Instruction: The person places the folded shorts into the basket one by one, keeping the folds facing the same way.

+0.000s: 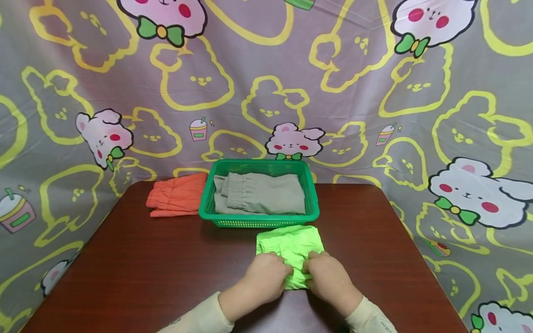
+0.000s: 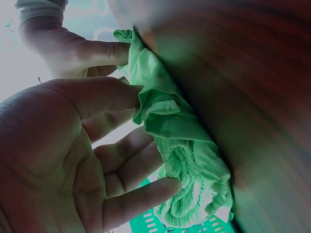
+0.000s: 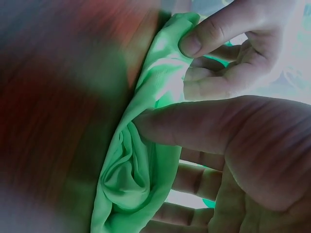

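A bright green folded garment [image 1: 290, 240] with gathered elastic edges lies on the table in front of the basket. My left hand [image 1: 268, 276] holds its near left part, thumb at the near side and fingers over the top. On the near right part my right hand [image 1: 331, 280] pinches the cloth. In the right wrist view the right thumb [image 3: 180, 124] presses into a fold of the green garment [image 3: 126, 187]. Rolled, gathered layers of the garment [image 2: 189, 170] show at its side in the left wrist view. Some fingertips are hidden by the cloth.
A green plastic basket [image 1: 260, 222] stands at the back of the brown table [image 1: 166, 259], with grey folded garments [image 1: 266, 194] inside. An orange folded garment [image 1: 179, 194] lies against the basket's left side. A patterned cloth [image 1: 350, 152] hangs around the table.
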`<state>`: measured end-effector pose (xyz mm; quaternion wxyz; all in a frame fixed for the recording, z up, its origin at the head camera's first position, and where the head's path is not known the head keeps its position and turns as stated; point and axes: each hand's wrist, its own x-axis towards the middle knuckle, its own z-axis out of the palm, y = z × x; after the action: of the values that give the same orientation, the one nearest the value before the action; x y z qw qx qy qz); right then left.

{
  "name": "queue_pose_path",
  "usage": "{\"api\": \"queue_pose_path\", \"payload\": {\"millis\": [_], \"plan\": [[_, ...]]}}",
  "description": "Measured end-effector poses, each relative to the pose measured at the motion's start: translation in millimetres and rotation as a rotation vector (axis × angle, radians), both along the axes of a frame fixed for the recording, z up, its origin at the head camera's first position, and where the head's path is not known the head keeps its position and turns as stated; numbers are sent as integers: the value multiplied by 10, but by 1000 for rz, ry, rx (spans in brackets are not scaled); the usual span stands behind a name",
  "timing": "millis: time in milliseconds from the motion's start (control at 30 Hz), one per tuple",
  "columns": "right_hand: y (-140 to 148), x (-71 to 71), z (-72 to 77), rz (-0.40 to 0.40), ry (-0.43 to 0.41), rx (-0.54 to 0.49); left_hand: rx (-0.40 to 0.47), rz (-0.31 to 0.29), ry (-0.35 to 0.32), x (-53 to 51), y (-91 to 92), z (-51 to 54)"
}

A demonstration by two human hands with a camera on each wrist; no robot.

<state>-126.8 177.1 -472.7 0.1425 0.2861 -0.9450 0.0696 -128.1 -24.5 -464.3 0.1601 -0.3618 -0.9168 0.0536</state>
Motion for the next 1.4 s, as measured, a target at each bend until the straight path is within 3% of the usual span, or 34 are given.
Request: {"api": "queue_pose_path", "payload": {"millis": [400, 733, 900, 1167, 1400], "plan": [[-129, 15, -10, 4, 5, 3, 27, -20, -3, 20, -146, -11], [-239, 16, -21, 7, -2, 6, 105, -30, -40, -7, -318, -33], [-304, 20, -12, 21, 15, 19, 132, -14, -76, -6, -393, -38], [-416, 8, 9, 43, 14, 18, 180, 38, -61, 42, -472, -58], [-495, 7, 0, 29, 6, 33, 187, 62, -75, 9, -542, -70]]}}
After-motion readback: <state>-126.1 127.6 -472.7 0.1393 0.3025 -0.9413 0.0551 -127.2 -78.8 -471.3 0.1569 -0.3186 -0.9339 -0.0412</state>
